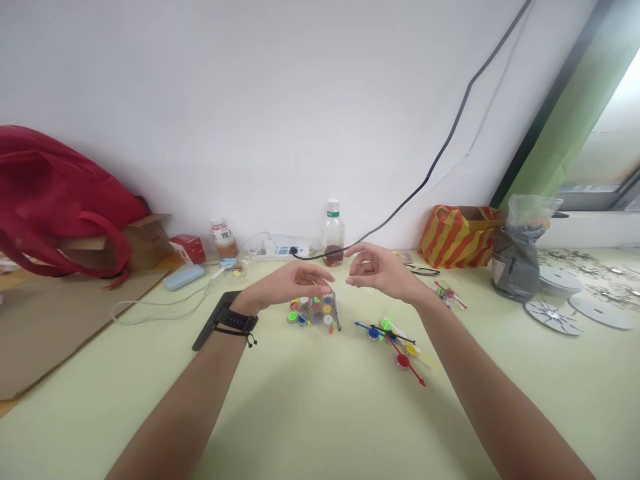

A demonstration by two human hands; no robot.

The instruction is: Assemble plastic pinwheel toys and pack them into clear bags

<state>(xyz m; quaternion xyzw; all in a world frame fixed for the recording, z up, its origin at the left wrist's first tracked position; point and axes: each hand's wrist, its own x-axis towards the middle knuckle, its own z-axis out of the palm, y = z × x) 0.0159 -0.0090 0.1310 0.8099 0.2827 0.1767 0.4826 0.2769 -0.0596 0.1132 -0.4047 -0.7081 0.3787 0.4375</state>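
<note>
A red bag (65, 183) slumps against a carton (147, 239) at far left, behind a sheet of cardboard (65, 333), with a red box (189, 249), a blue case (184, 277) and a labelled jar (223, 239) near by. A dark tablet (207, 328) lies partly beneath the worker's left wrist, which wears a black band (237, 321). The left hand (295, 283) curves over a clear packet (314, 312) of coloured discs, its fingertips by the packet's upper edge; from where I stand, I cannot tell whether they grip the plastic. Behind, a power strip (283, 249) and a bottle (333, 235) line the wall. The right hand (377, 270) hovers just right of the packet, thumb and fingers apart, facing the left hand across a narrow gap. Below it on the pale table (300, 413), loose spinners (393, 339) in blue, green, black, yellow and red lie overlapping, near the right forearm. Farther right are glasses (424, 271), a striped bag (455, 237), a grey sack (517, 261) and pale plates (553, 317).
</note>
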